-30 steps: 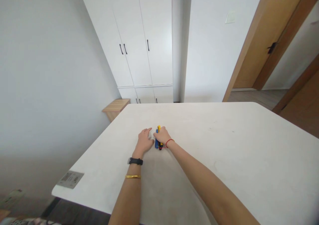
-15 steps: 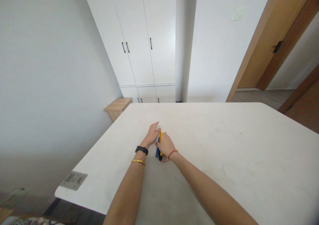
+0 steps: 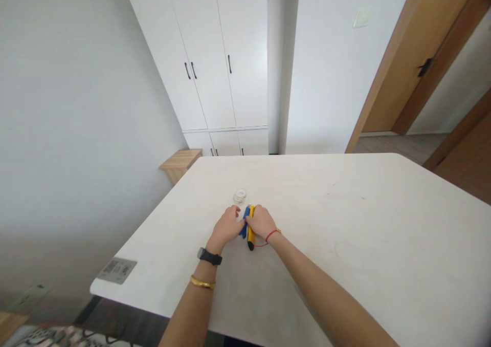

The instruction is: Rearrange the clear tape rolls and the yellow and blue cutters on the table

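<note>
Left hand [image 3: 225, 227] half-curled, thumb at blue tool [image 3: 247, 212], grip unclear. Right hand [image 3: 264, 223] closed on yellow tool [image 3: 250, 237]. White rings [image 3: 239, 200] untouched on desk [image 3: 345, 214].

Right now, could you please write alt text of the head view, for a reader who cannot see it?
Over a white table, the right hand holds a yellow item while the left hand touches a blue item beside it. White rings lie just beyond the hands. Behind stand white cabinets, with a wooden door to the right.
</note>
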### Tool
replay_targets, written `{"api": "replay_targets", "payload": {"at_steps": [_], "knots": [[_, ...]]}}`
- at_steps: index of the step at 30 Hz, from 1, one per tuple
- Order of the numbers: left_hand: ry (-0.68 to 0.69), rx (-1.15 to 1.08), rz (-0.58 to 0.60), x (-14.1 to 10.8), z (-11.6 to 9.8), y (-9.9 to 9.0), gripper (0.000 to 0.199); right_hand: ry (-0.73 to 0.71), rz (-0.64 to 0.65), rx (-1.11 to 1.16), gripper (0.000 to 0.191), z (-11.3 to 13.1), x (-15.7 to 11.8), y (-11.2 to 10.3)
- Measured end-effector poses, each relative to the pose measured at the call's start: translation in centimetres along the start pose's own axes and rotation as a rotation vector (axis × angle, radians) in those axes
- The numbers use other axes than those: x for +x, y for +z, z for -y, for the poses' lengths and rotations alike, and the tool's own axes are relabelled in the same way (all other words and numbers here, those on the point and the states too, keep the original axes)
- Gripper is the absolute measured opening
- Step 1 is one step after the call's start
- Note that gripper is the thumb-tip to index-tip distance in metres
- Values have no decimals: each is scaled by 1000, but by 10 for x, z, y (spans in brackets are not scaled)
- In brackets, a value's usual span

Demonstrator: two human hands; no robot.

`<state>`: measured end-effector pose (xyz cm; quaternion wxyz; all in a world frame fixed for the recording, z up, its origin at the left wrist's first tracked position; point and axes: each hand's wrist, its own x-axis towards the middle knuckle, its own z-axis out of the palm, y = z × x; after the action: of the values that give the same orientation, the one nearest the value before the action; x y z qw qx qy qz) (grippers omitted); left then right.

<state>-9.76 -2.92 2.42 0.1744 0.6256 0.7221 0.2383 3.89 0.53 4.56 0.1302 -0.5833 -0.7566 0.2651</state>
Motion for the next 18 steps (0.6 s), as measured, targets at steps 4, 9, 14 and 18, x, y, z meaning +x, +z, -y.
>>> {"api": "replay_targets", "payload": {"at_steps": [4, 9, 14, 18], "knots": [[-66, 138, 52, -12, -11, 1, 38, -33, 5, 4, 17, -5, -3, 0], [-122, 184, 59, -24, -3, -9, 36, -45, -29, 0, 21, -2, -13, 7], [-107, 183, 34, -28, 10, -15, 38, -58, -52, 2, 22, 13, -14, 23], [-75, 189, -11, -22, 11, -13, 39, -50, -60, -2, 22, 20, -9, 28]]}}
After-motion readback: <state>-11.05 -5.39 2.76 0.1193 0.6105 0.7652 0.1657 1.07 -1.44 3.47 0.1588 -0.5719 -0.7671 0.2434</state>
